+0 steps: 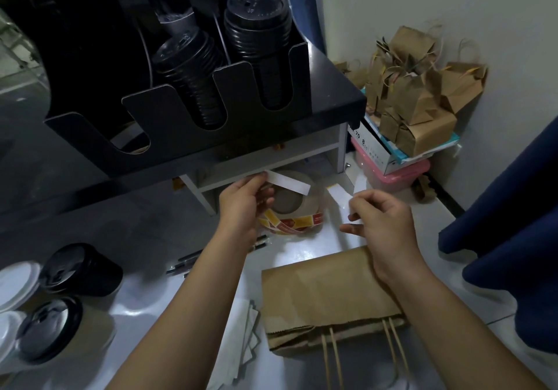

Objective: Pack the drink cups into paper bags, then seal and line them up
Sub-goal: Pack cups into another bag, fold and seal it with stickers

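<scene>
Hands are held just beyond the paper bag (326, 293): left hand (241, 202) pinched on the sticker roll (291, 219) strip (290, 182), right hand (383, 217), nearer the bag, on a sticker (354, 208).

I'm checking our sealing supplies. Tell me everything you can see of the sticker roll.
The sticker roll sits on the white counter just under the black shelf edge, apparently lying flat with its brownish cardboard core facing up. Its windings look pale; red and yellow printed labels show on the near outer turn. A white strip runs loose across its top, pinched at the left end by the left hand, which covers the roll's left side. The right hand is clear of it.
</scene>
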